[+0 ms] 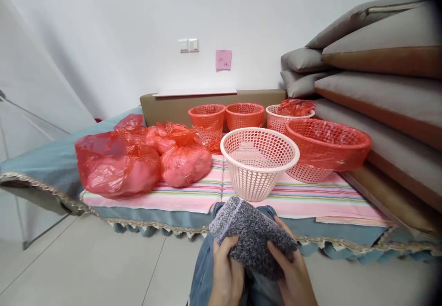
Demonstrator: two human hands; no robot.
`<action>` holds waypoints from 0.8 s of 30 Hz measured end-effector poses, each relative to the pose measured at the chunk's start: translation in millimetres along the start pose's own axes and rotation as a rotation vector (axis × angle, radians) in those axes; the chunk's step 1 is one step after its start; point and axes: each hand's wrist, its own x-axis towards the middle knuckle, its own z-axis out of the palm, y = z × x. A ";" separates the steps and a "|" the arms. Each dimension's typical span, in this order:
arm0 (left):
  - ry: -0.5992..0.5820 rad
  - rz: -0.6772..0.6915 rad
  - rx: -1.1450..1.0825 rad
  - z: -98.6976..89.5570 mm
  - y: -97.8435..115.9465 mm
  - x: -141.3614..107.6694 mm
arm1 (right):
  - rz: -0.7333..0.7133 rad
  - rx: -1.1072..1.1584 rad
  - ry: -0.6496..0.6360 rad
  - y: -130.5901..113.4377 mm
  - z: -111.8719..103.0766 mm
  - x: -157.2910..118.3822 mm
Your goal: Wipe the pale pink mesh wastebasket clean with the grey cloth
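A folded dark grey speckled cloth (253,237) with a lighter band at its upper left is held over my knees. My left hand (227,269) grips its lower left side, thumb on top. On the right side my right hand (292,267) grips it too, with the thumb pressed on the cloth and fingers behind. Just beyond the cloth stands a pale pink plastic basket (259,163), with no bag lining it.
Filled red plastic bags (119,163) lie at the left on a striped cloth (193,200). Behind and right stand red-bag-lined baskets (326,142). Grey cushions (383,94) are stacked at the right. A pink note (223,60) is on the wall.
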 end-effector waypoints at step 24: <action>-0.432 0.151 1.031 -24.3 16.8 37.7 | -0.148 -0.366 0.000 0.7 -72.4 42.4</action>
